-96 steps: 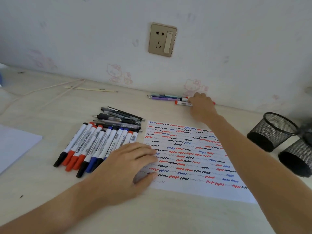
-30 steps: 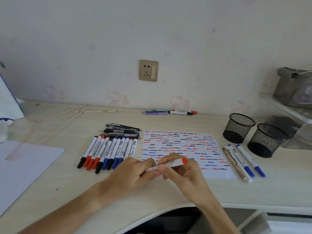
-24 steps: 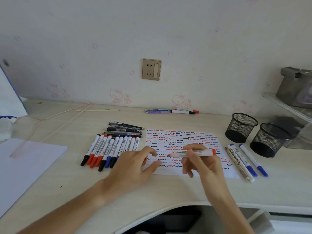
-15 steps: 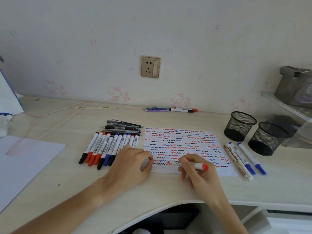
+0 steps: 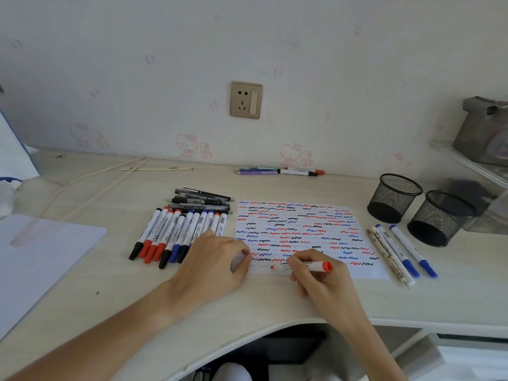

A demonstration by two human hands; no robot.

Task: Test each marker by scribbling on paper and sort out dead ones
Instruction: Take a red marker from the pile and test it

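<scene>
A sheet of paper [image 5: 308,215] full of red, blue and black squiggles lies mid-desk. My right hand [image 5: 321,281] grips an uncapped red marker [image 5: 302,266], its tip on the paper's bottom edge and its red end pointing right. My left hand [image 5: 214,259] rests on the paper's lower left corner with fingers curled; whether it holds the cap is hidden. A row of several capped markers [image 5: 178,235] lies left of the paper, with dark pens [image 5: 202,202] behind them. Three pens [image 5: 398,251] lie right of the paper.
Two black mesh pen cups [image 5: 393,198] [image 5: 437,218] stand at the right. More pens [image 5: 277,171] lie along the wall under a socket [image 5: 246,99]. A blank sheet [image 5: 41,257] sits at the left, a cord [image 5: 82,182] behind it. The desk's curved front edge [image 5: 247,336] runs below my hands.
My right hand fetched a red marker from the wall. Both hands uncapped it. The right hand then lowered its tip to the paper's bottom edge, while the left settled on the paper's corner.
</scene>
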